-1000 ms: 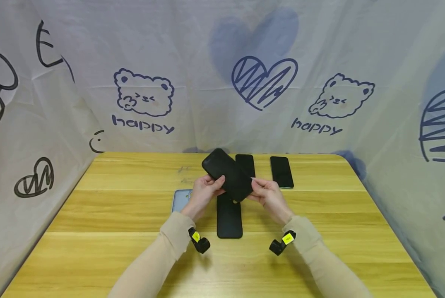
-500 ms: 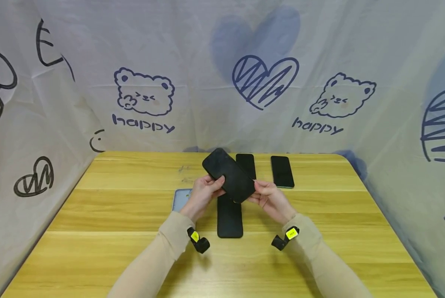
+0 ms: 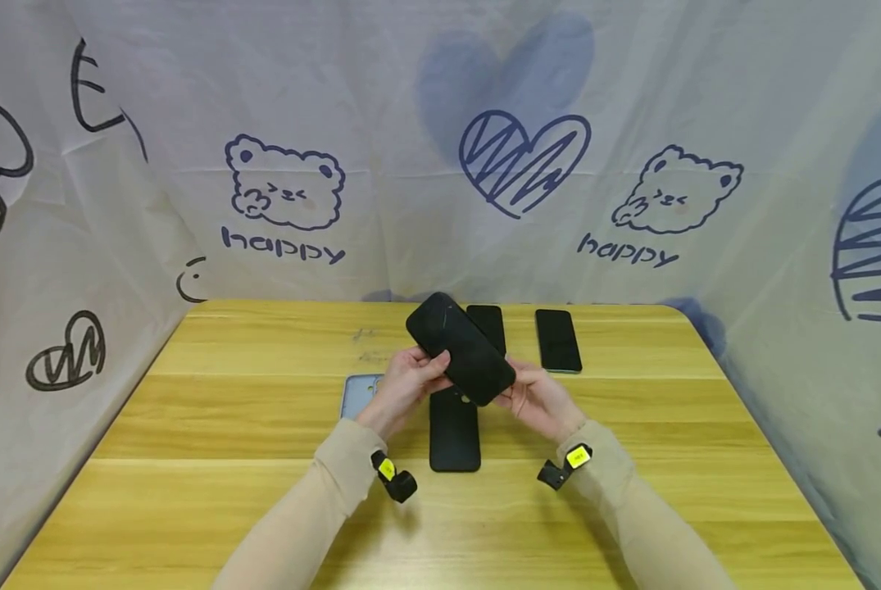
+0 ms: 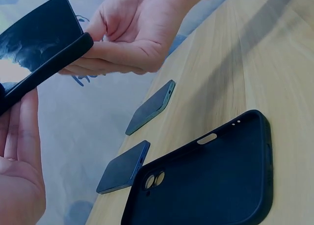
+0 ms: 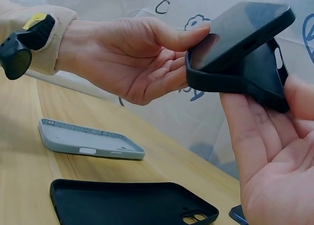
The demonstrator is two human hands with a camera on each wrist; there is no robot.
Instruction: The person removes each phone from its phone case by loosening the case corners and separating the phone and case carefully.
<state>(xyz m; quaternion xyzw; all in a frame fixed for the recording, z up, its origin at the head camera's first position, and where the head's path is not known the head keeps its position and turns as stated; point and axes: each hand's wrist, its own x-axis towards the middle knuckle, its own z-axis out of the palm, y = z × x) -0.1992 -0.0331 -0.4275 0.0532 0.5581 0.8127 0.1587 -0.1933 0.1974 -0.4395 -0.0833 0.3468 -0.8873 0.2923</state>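
Observation:
Above the table, both hands hold a dark phone (image 5: pixel 245 31) together with a black phone case (image 5: pixel 221 82). In the right wrist view one end of the phone sits inside the case, while its other end stands up out of the bent case. My left hand (image 3: pixel 403 385) grips the seated end, thumb on the phone's face and fingers beneath. My right hand (image 3: pixel 539 400) pinches the case at its other end, with fingers stretched under it. Below them, a second black phone case (image 3: pixel 455 442) lies on the table, its hollow side up in the left wrist view.
A pale blue-grey phone case (image 3: pixel 357 395) lies beside the left wrist, partly covered by it. Two dark phones (image 3: pixel 560 340) lie toward the back of the wooden table (image 3: pixel 226 492). A drawn-on white cloth (image 3: pixel 403 205) hangs behind and at both sides.
The phone and held case have shifted slightly right and turned a little. The right hand's thumb has moved from on top of the corner to its edge. Things on the table stay put.

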